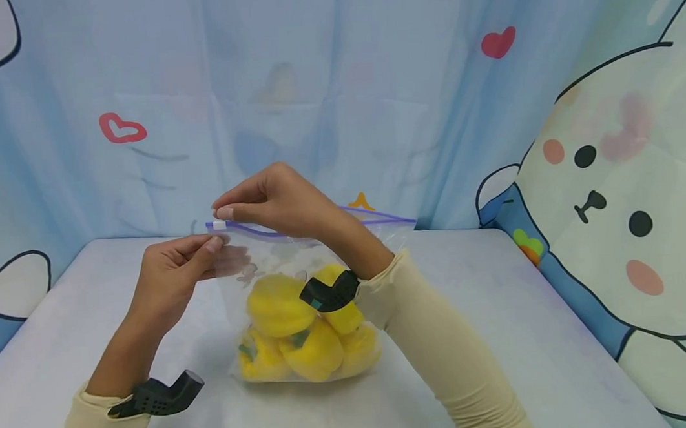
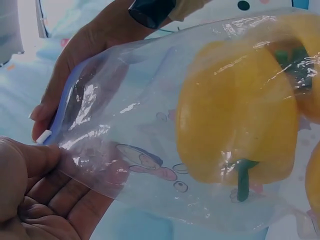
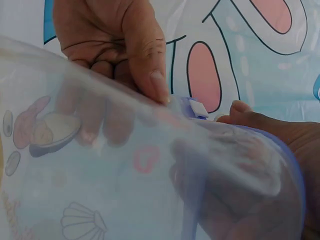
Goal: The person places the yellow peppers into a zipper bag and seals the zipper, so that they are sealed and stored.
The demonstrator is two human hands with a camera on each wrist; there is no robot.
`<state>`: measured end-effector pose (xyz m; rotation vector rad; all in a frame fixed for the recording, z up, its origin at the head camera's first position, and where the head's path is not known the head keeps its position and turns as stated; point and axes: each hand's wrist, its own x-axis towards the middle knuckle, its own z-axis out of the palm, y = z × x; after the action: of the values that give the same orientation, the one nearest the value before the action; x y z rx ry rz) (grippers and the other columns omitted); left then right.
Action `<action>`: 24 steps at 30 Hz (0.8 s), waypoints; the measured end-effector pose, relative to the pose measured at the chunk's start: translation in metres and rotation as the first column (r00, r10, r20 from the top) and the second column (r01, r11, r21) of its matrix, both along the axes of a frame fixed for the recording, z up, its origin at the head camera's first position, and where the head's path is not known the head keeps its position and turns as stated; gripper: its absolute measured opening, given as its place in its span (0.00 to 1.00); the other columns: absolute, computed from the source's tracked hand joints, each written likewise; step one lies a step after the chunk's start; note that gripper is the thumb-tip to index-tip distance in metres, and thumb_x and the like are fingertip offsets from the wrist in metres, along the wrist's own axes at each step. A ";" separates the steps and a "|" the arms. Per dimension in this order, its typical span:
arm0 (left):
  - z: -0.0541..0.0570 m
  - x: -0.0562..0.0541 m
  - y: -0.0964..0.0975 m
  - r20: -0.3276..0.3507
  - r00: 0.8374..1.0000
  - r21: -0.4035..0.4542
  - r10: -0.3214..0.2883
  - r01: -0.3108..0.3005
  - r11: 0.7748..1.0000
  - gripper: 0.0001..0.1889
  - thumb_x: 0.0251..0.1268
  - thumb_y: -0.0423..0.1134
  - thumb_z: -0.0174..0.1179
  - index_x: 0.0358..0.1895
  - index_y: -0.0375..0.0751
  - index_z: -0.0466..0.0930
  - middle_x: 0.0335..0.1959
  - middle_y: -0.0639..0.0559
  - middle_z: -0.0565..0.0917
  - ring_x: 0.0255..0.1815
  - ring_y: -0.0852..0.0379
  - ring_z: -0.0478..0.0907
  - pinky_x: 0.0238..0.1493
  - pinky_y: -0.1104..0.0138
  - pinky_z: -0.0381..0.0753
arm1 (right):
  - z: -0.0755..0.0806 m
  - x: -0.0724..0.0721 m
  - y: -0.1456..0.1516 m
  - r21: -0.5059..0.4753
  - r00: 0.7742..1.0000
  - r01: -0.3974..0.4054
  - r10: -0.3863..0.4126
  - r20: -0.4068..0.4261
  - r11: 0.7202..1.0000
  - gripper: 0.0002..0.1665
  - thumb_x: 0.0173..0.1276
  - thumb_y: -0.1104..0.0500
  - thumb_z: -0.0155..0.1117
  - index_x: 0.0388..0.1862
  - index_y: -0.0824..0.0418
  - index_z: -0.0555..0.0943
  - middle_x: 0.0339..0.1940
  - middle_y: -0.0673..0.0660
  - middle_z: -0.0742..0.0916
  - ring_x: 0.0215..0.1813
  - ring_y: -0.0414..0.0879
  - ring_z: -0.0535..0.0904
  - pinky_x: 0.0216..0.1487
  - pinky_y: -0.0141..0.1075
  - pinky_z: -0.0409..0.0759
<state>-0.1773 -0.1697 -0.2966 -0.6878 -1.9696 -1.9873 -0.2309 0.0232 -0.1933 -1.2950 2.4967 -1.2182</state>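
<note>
A clear zip bag point(image 1: 232, 271) with a purple zip strip point(image 2: 64, 104) stands upright on the table, holding several yellow bell peppers point(image 1: 280, 306) with green stems. Thumb and fingers of my left hand point(image 1: 174, 271) pinch the bag's upper left edge, just below the strip's end. In the left wrist view, its other fingers lie curled behind the clear film. My right hand point(image 1: 287, 201) reaches across over the bag's top, thumb and forefinger at the white slider point(image 3: 198, 108) at the left end of the strip. Toward the right, the two purple edges of the mouth stand apart.
A white cloth covers the table point(image 1: 472, 336). Behind it hangs a light blue curtain point(image 1: 165, 49) with hearts and a large white cartoon figure point(image 1: 607, 265) at right. Black wrist cameras point(image 1: 160, 397) sit on both wrists, the right one in front of the peppers.
</note>
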 end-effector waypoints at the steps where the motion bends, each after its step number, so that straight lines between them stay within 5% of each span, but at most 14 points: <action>1: 0.001 0.000 0.000 0.003 1.000 -0.004 0.006 -0.006 1.000 0.14 0.71 0.31 0.53 0.49 0.21 0.81 0.36 0.43 0.88 0.39 0.50 0.86 0.44 0.62 0.81 | 0.000 0.000 -0.001 0.008 1.000 -0.005 0.005 0.002 1.000 0.15 0.68 0.56 0.64 0.50 0.59 0.86 0.13 0.55 0.80 0.14 0.46 0.56 0.24 0.35 0.63; 7: 0.004 0.004 0.000 -0.002 0.998 -0.043 0.065 -0.066 0.997 0.14 0.71 0.32 0.54 0.49 0.21 0.81 0.34 0.45 0.88 0.37 0.52 0.86 0.43 0.62 0.82 | 0.004 0.004 -0.004 0.048 0.999 -0.042 0.042 -0.002 0.998 0.14 0.68 0.57 0.64 0.49 0.60 0.87 0.25 0.51 0.87 0.20 0.45 0.66 0.29 0.33 0.69; 13: 0.005 0.007 0.000 -0.027 0.991 -0.102 0.129 -0.131 0.986 0.14 0.70 0.33 0.55 0.50 0.23 0.81 0.34 0.47 0.88 0.35 0.53 0.86 0.43 0.64 0.82 | 0.005 0.005 -0.008 0.088 0.997 -0.062 0.065 -0.037 0.994 0.12 0.67 0.62 0.64 0.48 0.63 0.87 0.41 0.49 0.89 0.41 0.35 0.82 0.42 0.30 0.78; 24: 0.008 0.010 0.002 -0.110 0.957 -0.158 0.268 -0.283 0.946 0.12 0.68 0.32 0.58 0.47 0.26 0.84 0.32 0.49 0.88 0.32 0.59 0.86 0.39 0.68 0.82 | 0.003 0.010 -0.014 0.115 0.992 -0.026 0.040 -0.121 0.993 0.10 0.68 0.62 0.64 0.44 0.62 0.88 0.37 0.48 0.89 0.35 0.39 0.81 0.38 0.29 0.77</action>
<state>-0.1677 -0.1673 -0.2887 -0.4931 -2.0729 -1.6118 -0.2206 0.0096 -0.1905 -1.4170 2.5742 -1.0027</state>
